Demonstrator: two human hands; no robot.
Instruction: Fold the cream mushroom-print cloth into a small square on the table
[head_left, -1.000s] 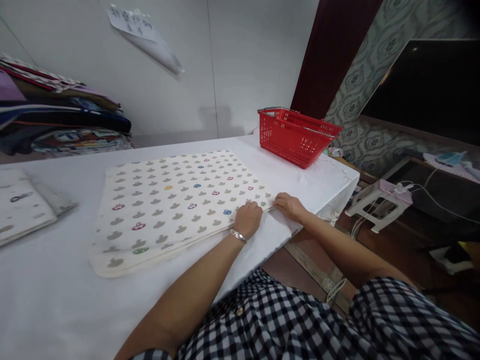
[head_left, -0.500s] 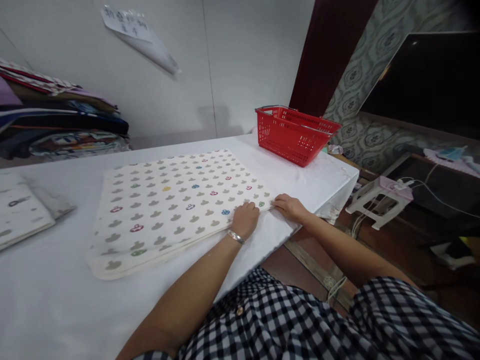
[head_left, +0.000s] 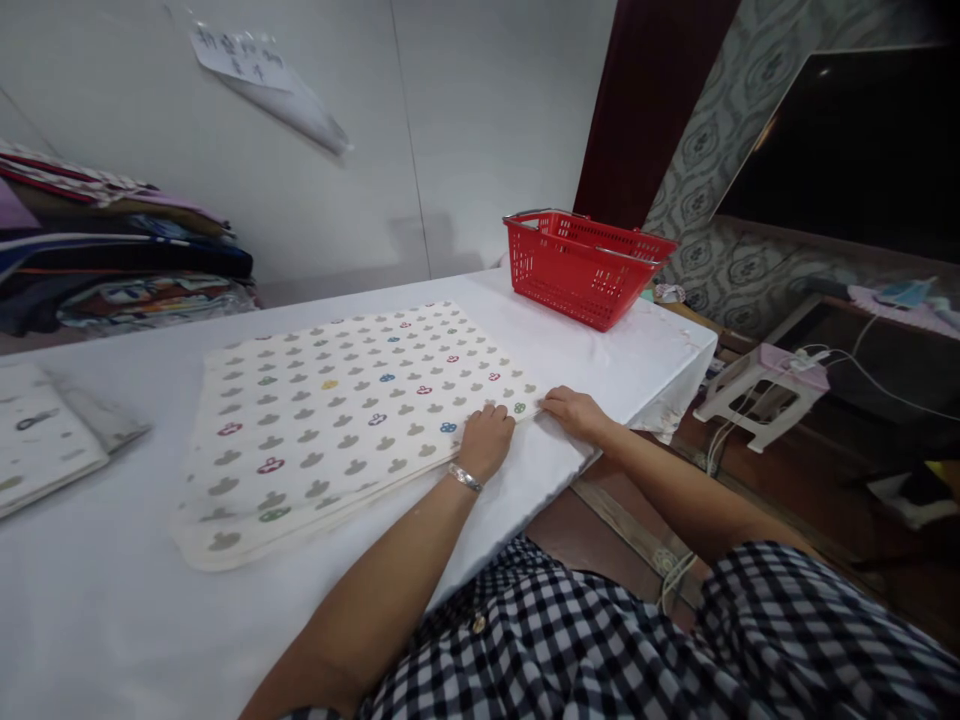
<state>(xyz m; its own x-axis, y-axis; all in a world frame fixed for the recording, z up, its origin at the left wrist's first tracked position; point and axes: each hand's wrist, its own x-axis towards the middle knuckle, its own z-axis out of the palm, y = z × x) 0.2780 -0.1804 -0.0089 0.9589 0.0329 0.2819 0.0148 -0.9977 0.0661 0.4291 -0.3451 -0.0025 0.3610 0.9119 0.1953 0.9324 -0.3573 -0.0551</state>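
Note:
A cream cloth point(head_left: 337, 410) with grey and coloured mushroom-like prints lies flat and folded in layers on the white-covered table point(head_left: 97, 610). My left hand point(head_left: 487, 440), with a silver bangle at the wrist, is at the cloth's near edge, its fingers curled over the fabric. At the near right corner of the cloth, my right hand point(head_left: 574, 413) has its fingers closed on the corner; the thumb is mostly hidden.
A red basket point(head_left: 585, 268) stands at the table's back right. Another folded cloth point(head_left: 45, 430) lies at the left edge. Stacked fabrics point(head_left: 120, 250) are at the back left. A stool point(head_left: 772, 385) with cables stands on the floor at right.
The view has shifted slightly. Both hands stay at the near right part of the cloth, with no clear change in their hold.

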